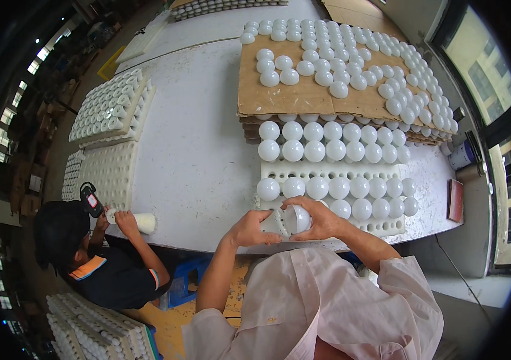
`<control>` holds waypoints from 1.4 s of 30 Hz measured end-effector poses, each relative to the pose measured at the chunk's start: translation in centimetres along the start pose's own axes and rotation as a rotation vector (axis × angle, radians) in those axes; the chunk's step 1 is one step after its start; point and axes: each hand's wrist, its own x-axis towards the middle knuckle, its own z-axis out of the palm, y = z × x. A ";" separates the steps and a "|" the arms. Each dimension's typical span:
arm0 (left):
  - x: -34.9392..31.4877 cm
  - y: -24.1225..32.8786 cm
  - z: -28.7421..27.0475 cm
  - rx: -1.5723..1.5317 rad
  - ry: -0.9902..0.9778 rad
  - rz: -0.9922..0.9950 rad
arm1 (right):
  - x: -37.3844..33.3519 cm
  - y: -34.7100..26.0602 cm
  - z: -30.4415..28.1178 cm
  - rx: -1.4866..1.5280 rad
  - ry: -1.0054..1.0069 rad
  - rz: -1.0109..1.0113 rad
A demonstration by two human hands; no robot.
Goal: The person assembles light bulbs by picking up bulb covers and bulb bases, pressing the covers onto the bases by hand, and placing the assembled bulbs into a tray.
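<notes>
In front of my chest, at the table's near edge, my left hand (248,229) is closed around a white bulb base (272,224). Its round face, with small marks on it, is turned to the right. My right hand (325,222) grips a white bulb cover (298,219), thumb below and fingers over the top. The cover's rim faces the bulb base. The two parts are very close, and whether they touch I cannot tell. Just beyond my hands, rows of round white bulbs (293,187) stand in a white foam tray (351,172) with holes.
Many more white bulbs stand on stacked cardboard sheets (303,99) behind the tray. At left, a co-worker (111,264) handles a white round part beside foam trays (108,174). A dark red flat object (455,200) lies at the right edge, near a blue-and-white can (462,155).
</notes>
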 end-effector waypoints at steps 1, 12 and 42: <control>-0.1 0.3 0.1 0.014 0.011 -0.019 | 0.1 -0.1 0.1 -0.001 -0.002 0.001; -0.2 -2.1 0.3 0.151 0.061 0.005 | 0.2 -0.3 2.4 -0.255 -0.045 -0.146; 4.5 -6.0 -2.7 -0.654 -0.085 -0.123 | 3.8 1.7 1.1 0.035 0.351 -0.003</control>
